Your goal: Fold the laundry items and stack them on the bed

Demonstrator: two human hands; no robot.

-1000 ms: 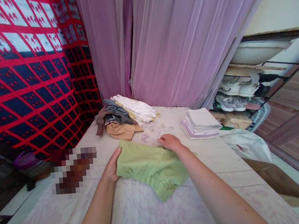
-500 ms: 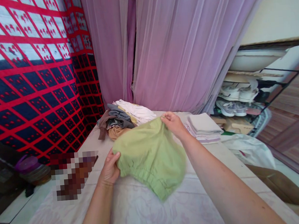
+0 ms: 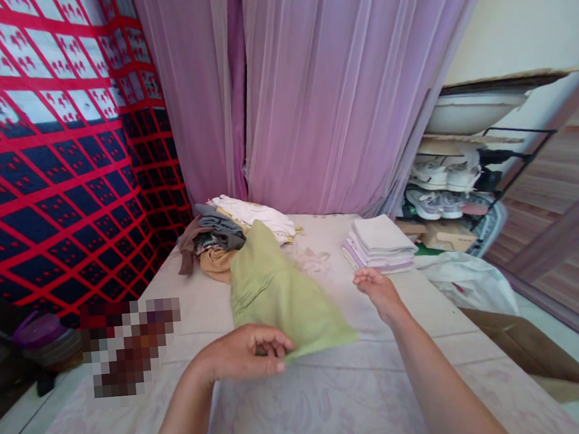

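A pair of light green shorts (image 3: 285, 291) is spread at a slant over the middle of the bed, its right side smeared by motion. At its near edge is my left hand (image 3: 247, 354), fingers curled and thumb beneath, with the edge of the cloth at the fingertips. My right hand (image 3: 380, 293) is raised to the right of the shorts, apart from them. Its fingers are bent together and no cloth shows in them. Behind the shorts lies a heap of clothes (image 3: 220, 226) in grey, brown, tan and white.
A folded stack of white and lilac cloth (image 3: 379, 240) lies beyond my right hand. Small pale pink cloth (image 3: 313, 260) lies behind the shorts. Purple curtains (image 3: 310, 95) hang at the back. A shoe rack (image 3: 439, 178) and a brown box (image 3: 525, 345) stand at the right.
My right hand has let go of the shorts and moved right and down. My left hand has moved right and nearer. The shorts have turned and come down, uncovering the pale pink cloth.
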